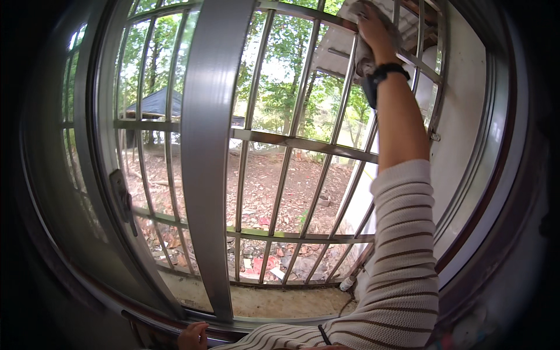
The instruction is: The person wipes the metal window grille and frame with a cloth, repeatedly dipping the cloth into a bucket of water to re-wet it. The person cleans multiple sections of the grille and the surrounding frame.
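My right hand (374,28) is raised high at the upper right, gripping a grey cloth (389,22) against an upper crossbar of the metal window grille (302,142). Part of the cloth hangs down below the hand, in front of the bars. A black watch or band is on that wrist, and the sleeve is striped knit. My left hand (193,336) is low at the bottom edge, near the sliding window's lower track, its fingers partly bent. Nothing shows in it, but its lower part is cut off by the picture's edge.
A sliding window's metal frame (205,153) stands left of centre, with a latch (124,199) on the stile further left. Behind the grille are a concrete ledge (293,302), a white pipe end (347,283), littered ground, trees and a dark canopy (159,103). A wall (459,109) borders the right.
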Available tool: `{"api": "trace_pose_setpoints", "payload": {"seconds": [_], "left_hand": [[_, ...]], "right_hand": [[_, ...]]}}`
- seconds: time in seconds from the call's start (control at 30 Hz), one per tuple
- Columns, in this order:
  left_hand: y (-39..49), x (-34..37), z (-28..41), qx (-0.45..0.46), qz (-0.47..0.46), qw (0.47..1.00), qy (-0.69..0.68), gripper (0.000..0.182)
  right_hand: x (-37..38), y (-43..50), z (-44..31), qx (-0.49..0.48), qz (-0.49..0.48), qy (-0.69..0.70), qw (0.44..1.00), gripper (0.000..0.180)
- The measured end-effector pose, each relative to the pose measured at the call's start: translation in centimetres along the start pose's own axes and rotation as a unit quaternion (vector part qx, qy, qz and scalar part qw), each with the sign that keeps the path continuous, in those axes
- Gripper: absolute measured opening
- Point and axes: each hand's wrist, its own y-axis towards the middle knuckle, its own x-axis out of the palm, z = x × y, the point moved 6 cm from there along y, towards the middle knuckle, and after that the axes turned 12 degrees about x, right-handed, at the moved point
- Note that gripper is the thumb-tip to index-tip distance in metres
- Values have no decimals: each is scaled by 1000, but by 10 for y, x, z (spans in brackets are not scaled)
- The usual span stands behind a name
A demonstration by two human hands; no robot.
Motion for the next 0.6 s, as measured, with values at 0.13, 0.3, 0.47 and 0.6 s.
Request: {"api": "trace_pose_setpoints", "payload": {"seconds": [0.13,0.3,0.47,0.6], "left_hand": [[13,20,3,42,-6,999,11,19],[27,40,13,61,-58,993,-83,23],[26,43,19,63,-48,996,-50,24],[12,55,12,22,-60,998,-25,24]], "right_hand": [[35,-36,-8,103,-29,-306,946,44],[-6,-76,-18,-13,-118,-545,830,35],[-96,-67,35,-32,-27,-471,881,31],[-144,-59,96,88,-42,-499,861,28]]}}
